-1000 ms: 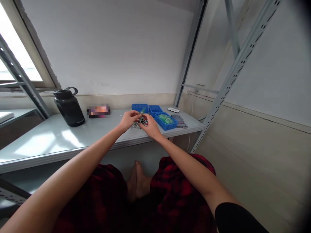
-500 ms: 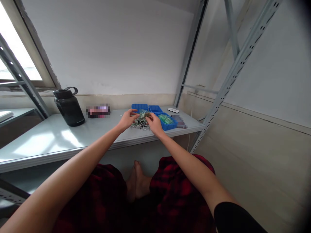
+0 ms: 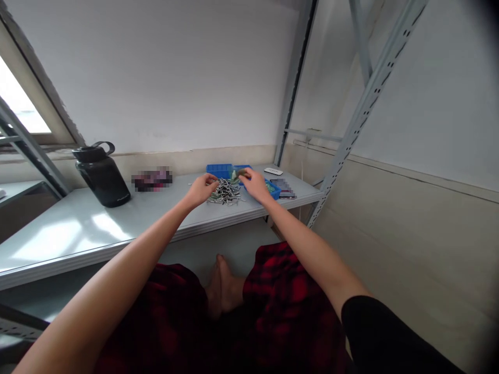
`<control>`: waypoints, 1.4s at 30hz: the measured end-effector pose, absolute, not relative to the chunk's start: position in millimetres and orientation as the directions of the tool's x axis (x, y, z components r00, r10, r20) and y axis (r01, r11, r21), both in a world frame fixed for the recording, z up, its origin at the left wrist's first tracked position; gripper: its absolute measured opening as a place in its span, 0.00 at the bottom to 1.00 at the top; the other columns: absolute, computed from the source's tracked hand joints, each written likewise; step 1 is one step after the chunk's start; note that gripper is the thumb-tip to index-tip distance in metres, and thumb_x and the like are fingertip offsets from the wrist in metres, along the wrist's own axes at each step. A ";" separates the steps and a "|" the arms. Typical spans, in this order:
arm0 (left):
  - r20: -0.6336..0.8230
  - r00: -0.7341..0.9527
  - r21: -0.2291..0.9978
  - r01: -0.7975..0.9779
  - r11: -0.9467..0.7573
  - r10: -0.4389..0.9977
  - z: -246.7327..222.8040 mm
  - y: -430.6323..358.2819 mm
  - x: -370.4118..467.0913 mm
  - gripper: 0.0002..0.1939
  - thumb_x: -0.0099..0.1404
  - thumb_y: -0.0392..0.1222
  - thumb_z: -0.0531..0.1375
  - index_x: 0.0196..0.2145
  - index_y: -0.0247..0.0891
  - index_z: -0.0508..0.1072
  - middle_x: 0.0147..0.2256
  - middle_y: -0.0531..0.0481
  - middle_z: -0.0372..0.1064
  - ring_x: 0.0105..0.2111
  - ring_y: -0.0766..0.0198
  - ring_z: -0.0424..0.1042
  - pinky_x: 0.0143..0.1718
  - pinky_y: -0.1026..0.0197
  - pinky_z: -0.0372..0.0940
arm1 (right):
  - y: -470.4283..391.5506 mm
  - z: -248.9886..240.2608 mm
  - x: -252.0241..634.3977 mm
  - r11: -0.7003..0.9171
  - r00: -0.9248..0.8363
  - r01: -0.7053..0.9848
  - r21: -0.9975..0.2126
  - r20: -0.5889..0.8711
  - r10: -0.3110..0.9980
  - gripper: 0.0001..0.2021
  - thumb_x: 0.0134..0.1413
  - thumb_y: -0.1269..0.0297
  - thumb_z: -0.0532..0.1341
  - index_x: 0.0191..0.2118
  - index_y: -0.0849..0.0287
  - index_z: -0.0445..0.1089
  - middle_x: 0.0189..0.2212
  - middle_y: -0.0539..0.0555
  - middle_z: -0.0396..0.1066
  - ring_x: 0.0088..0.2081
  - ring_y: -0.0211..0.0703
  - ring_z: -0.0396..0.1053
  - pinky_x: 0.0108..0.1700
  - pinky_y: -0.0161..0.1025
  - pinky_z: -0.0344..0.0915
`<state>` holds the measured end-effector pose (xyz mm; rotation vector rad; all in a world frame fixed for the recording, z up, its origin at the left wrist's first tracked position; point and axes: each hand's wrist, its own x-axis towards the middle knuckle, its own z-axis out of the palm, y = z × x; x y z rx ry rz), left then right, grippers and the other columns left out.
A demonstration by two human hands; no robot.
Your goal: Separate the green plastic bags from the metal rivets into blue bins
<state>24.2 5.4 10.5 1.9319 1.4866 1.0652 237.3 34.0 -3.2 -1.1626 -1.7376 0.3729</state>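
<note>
A heap of thin silver metal pins point(image 3: 226, 192), like rivets or nails, lies on the grey shelf top point(image 3: 156, 213). My left hand point(image 3: 200, 191) is at the heap's left edge, fingers curled and drawn together; whether a pin is between them cannot be made out. Above the heap's right side, my right hand point(image 3: 255, 185) pinches a small clear greenish plastic bag point(image 3: 234, 175). Partly behind that hand stands a blue bin point(image 3: 276, 193) with more greenish plastic bags in it.
Behind the heap stand blue trays point(image 3: 218, 170). A white flat object point(image 3: 273, 171) and a blurred-out item point(image 3: 284, 188) lie to the right. On the left are a dark water bottle point(image 3: 102, 175) and another blurred-out item point(image 3: 152, 179). A slotted metal post point(image 3: 353, 124) rises at the right.
My hands have moved apart. The right one has lifted the plastic bag up from the heap, while the left one has stayed at the heap's left side. The view has shifted slightly.
</note>
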 end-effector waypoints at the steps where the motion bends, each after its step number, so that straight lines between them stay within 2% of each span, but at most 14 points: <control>1: 0.288 0.126 0.727 0.616 -0.302 0.949 11.0 6.2 20.7 0.15 0.62 0.44 0.58 0.45 0.35 0.73 0.39 0.42 0.76 0.35 0.57 0.75 0.35 0.59 0.68 | 41.0 5.9 248.8 0.464 -0.053 0.595 -0.656 0.545 0.837 0.13 0.58 0.69 0.58 0.47 0.60 0.74 0.46 0.57 0.76 0.48 0.45 0.73 0.53 0.42 0.66; 6: 0.281 0.184 0.597 0.735 -0.321 0.942 7.3 12.8 4.0 0.14 0.62 0.43 0.58 0.43 0.37 0.75 0.43 0.43 0.76 0.39 0.55 0.75 0.42 0.57 0.67 | 87.2 39.6 297.2 0.272 -0.063 0.870 -0.412 0.453 0.889 0.14 0.57 0.72 0.56 0.45 0.62 0.77 0.46 0.59 0.77 0.48 0.48 0.72 0.51 0.39 0.64; 12: 0.284 0.260 0.547 0.747 -0.378 0.923 6.7 13.0 6.0 0.13 0.61 0.43 0.56 0.39 0.39 0.77 0.43 0.44 0.77 0.41 0.53 0.74 0.45 0.56 0.66 | 116.1 29.3 301.6 0.150 -0.129 0.984 -0.099 0.189 0.973 0.16 0.53 0.77 0.58 0.45 0.64 0.78 0.45 0.63 0.77 0.46 0.50 0.73 0.48 0.37 0.65; 15: 0.295 0.278 0.516 0.759 -0.397 0.914 7.0 14.8 2.7 0.14 0.61 0.44 0.55 0.40 0.40 0.78 0.42 0.44 0.77 0.39 0.53 0.75 0.43 0.57 0.67 | 120.8 17.8 300.4 0.106 -0.103 0.993 -0.055 0.045 0.994 0.16 0.52 0.78 0.59 0.45 0.64 0.79 0.45 0.63 0.77 0.45 0.49 0.74 0.48 0.38 0.65; 17: 0.294 0.259 0.434 0.821 -0.370 0.920 6.2 17.6 -7.5 0.15 0.61 0.43 0.55 0.41 0.40 0.78 0.42 0.43 0.77 0.40 0.52 0.75 0.43 0.57 0.67 | 123.1 13.0 302.9 0.085 -0.085 0.995 -0.058 0.008 0.996 0.15 0.52 0.77 0.60 0.44 0.64 0.79 0.44 0.62 0.77 0.44 0.49 0.74 0.47 0.39 0.66; 19: 0.270 0.192 0.259 0.929 -0.263 0.944 5.3 20.2 -23.2 0.15 0.61 0.40 0.55 0.42 0.40 0.77 0.43 0.40 0.77 0.43 0.49 0.75 0.44 0.55 0.66 | 124.4 11.9 306.6 0.073 -0.074 0.995 -0.064 -0.004 0.997 0.13 0.53 0.74 0.61 0.44 0.65 0.78 0.43 0.63 0.78 0.42 0.49 0.75 0.46 0.39 0.66; 21: 0.178 0.149 0.050 0.986 -0.160 0.973 5.0 21.5 -39.8 0.17 0.61 0.36 0.53 0.43 0.37 0.77 0.46 0.34 0.75 0.44 0.44 0.74 0.43 0.51 0.66 | 124.0 15.1 308.2 0.064 -0.065 0.995 -0.071 -0.013 0.998 0.12 0.56 0.69 0.61 0.43 0.66 0.78 0.42 0.65 0.77 0.41 0.50 0.75 0.45 0.41 0.67; 24: 0.069 0.112 -0.074 0.992 -0.107 0.991 5.9 21.7 -55.1 0.18 0.62 0.34 0.50 0.45 0.35 0.75 0.46 0.31 0.74 0.44 0.43 0.74 0.42 0.50 0.67 | 117.7 23.7 297.7 0.066 -0.061 0.995 -0.073 0.063 0.996 0.17 0.62 0.60 0.57 0.45 0.68 0.77 0.45 0.69 0.75 0.44 0.53 0.74 0.46 0.42 0.67; 27: 0.077 0.118 -0.073 0.991 -0.112 0.990 6.6 21.6 -54.0 0.18 0.64 0.35 0.49 0.45 0.35 0.76 0.46 0.30 0.74 0.44 0.43 0.74 0.43 0.50 0.67 | 102.7 25.5 264.3 0.190 -0.159 0.980 -0.058 0.343 0.926 0.18 0.65 0.65 0.51 0.49 0.68 0.74 0.48 0.68 0.73 0.49 0.53 0.71 0.50 0.41 0.64; 28: 0.081 0.131 -0.072 0.990 -0.125 0.988 6.5 21.6 -51.2 0.18 0.64 0.36 0.49 0.44 0.35 0.76 0.46 0.30 0.74 0.44 0.43 0.74 0.43 0.49 0.67 | 96.7 23.1 248.7 0.263 -0.231 0.964 -0.046 0.348 0.908 0.17 0.65 0.67 0.50 0.49 0.66 0.74 0.48 0.67 0.74 0.49 0.52 0.72 0.50 0.40 0.64; 31: 0.083 0.170 -0.073 0.984 -0.164 0.982 6.1 21.1 -42.1 0.17 0.64 0.35 0.50 0.44 0.35 0.76 0.46 0.30 0.73 0.45 0.42 0.74 0.44 0.48 0.66 | 82.8 9.3 196.6 0.470 -0.465 0.882 0.043 0.248 0.850 0.14 0.63 0.67 0.53 0.47 0.63 0.74 0.48 0.65 0.73 0.50 0.53 0.70 0.50 0.41 0.65; 33: 0.089 0.184 -0.070 0.981 -0.178 0.979 7.0 20.1 -38.6 0.17 0.63 0.36 0.51 0.44 0.34 0.77 0.47 0.29 0.73 0.46 0.40 0.74 0.44 0.48 0.67 | 80.9 -1.2 163.9 0.522 -0.530 0.847 0.098 0.206 0.822 0.15 0.63 0.68 0.53 0.49 0.64 0.72 0.50 0.65 0.71 0.52 0.55 0.68 0.50 0.43 0.66; 38: 0.103 0.166 -0.032 0.986 -0.164 0.981 13.9 18.0 -40.4 0.18 0.63 0.40 0.52 0.45 0.39 0.77 0.47 0.34 0.75 0.45 0.46 0.75 0.43 0.52 0.67 | 99.0 -17.8 109.8 0.536 -0.561 0.825 0.177 0.143 0.816 0.16 0.61 0.73 0.54 0.53 0.66 0.68 0.54 0.68 0.68 0.55 0.55 0.66 0.52 0.46 0.65; 42: 0.143 0.143 0.035 0.988 -0.150 0.979 17.2 17.4 -47.2 0.17 0.61 0.40 0.55 0.45 0.41 0.78 0.44 0.37 0.76 0.42 0.47 0.75 0.42 0.54 0.67 | 113.3 -21.5 95.6 0.506 -0.526 0.844 0.178 0.091 0.845 0.15 0.59 0.77 0.55 0.49 0.65 0.71 0.49 0.67 0.73 0.50 0.52 0.72 0.49 0.42 0.66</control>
